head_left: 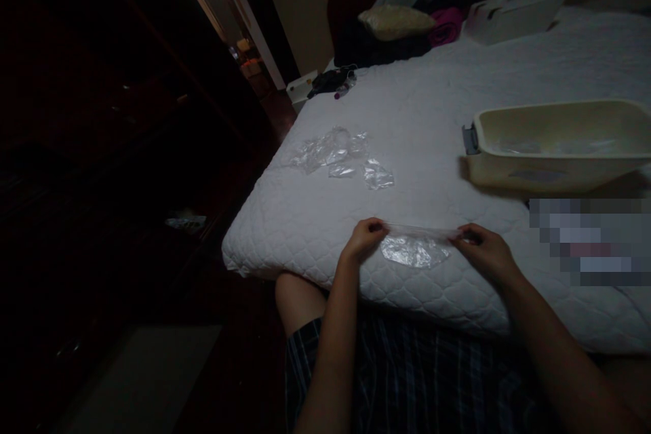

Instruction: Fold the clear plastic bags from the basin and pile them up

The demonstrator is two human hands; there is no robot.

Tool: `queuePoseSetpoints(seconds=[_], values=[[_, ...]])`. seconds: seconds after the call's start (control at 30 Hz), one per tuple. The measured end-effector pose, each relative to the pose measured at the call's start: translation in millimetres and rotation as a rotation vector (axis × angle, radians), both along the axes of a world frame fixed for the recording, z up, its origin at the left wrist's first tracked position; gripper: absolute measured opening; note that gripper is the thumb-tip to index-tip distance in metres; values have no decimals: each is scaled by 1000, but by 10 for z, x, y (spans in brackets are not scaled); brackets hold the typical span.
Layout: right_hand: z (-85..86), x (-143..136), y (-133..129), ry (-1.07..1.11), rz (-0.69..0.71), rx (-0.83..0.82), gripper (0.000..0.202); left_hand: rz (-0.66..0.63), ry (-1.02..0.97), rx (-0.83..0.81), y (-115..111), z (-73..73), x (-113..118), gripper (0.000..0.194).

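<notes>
A clear plastic bag [414,251] is stretched between my two hands, just above the near edge of the quilted white bed [432,298]. My left hand [367,237] pinches one upper corner of it. The opposite corner is pinched by my right hand [481,249]. Its top edge runs nearly straight from hand to hand, and the rest hangs or lies below, crinkled and shiny. Farther up the bed lie more clear plastic bags [330,149], crumpled and spread out, with a smaller piece [379,174] nearer my left hand.
A cream plastic bin [549,173] with a grey latch sits on the bed at right, with clear plastic inside. Behind are a white box [513,17], a yellowish packet [397,22] and a rolled magenta cloth [446,26]. A dark item [330,81] lies at the far left corner.
</notes>
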State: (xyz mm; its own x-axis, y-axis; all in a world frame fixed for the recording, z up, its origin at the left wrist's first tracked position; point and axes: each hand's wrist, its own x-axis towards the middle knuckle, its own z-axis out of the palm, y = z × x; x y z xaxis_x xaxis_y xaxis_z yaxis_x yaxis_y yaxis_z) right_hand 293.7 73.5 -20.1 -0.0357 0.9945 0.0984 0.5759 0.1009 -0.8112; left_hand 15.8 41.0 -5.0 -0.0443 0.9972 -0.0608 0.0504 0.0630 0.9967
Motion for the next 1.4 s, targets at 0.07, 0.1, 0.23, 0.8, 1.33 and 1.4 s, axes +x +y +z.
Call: queuePoseSetpoints(seconds=[0.07,0.1,0.23,0.8,1.33,1.4], values=[[-12,10,2,8,-8,15,31,7,19,4,-7,-1,-1,10],[-12,13,0,16,-7,22,30,6,29,12,-10,1,-2,10],[33,6,-32,91,30,43,28,21,47,66,-16,3,1,9],[105,-11,-99,95,98,50,26,96,120,101,-4,-15,32,15],[85,-56,-151,171,75,221,16,114,69,75,-19,-62,32,13],[48,-51,-141,158,88,234,16,117,86,83,-21,-42,24,16]])
